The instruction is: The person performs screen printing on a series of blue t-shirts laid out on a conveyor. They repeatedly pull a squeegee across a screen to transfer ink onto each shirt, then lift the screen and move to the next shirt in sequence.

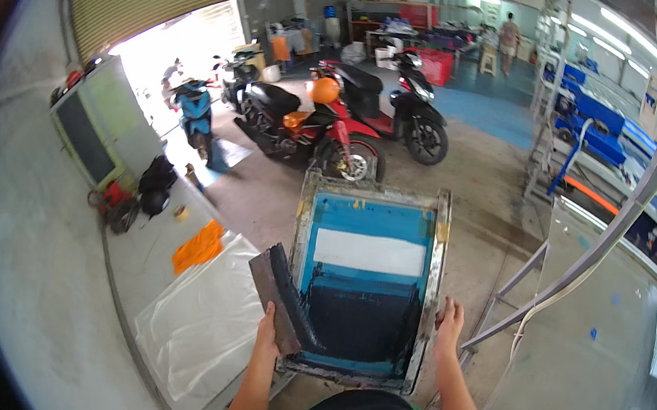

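My left hand is closed round the lower end of a squeegee, a long wooden bar whose blade side is coated in dark ink. The squeegee stands tilted over the left side of a screen printing frame. Within the frame, the blue mesh shows a white rectangular area. Dark navy ink covers much of its nearer half. Just off the frame's right edge is my right hand, empty, its fingers loosely apart with dark smudges at the tips.
Several motorbikes are parked beyond the frame. A white sheet and an orange cloth lie at the left. On the right, a metal post rises beside a long table. A person stands far back.
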A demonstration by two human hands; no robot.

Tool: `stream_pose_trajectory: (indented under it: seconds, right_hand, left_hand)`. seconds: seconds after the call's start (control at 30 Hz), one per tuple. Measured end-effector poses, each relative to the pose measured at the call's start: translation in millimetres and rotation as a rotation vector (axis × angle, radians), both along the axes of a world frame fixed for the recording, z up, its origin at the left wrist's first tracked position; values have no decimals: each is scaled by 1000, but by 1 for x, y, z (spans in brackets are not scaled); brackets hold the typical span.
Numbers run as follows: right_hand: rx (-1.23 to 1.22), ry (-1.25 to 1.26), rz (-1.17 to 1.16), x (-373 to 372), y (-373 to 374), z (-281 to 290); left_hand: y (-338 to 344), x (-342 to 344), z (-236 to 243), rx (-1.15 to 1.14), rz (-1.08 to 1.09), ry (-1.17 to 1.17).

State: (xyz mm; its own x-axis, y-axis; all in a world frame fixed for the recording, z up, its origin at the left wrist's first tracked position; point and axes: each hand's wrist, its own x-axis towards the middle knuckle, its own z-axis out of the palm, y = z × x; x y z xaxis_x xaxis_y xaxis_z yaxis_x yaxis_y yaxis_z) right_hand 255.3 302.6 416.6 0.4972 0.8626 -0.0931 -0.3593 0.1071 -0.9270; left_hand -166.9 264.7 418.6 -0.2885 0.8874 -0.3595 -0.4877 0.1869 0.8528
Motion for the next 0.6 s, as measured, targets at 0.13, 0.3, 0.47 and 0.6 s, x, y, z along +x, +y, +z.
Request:
stream_pose_trajectory:
  seconds: [0.13, 0.3, 0.47, 0.6]
  right_hand:
    - [-73, -12, -19, 30, 52, 28]
    - [50, 35, -79, 59, 127, 56]
    - [64, -21, -82, 90, 231, 80]
    - [-5, -82, -16, 121, 332, 110]
  left_hand:
    - [80, 17, 8, -71, -94, 37]
    - [193, 47, 3, -10, -226, 33]
    - [320, 98, 11, -39, -204, 93]
    - [443, 133, 42, -29, -255, 101]
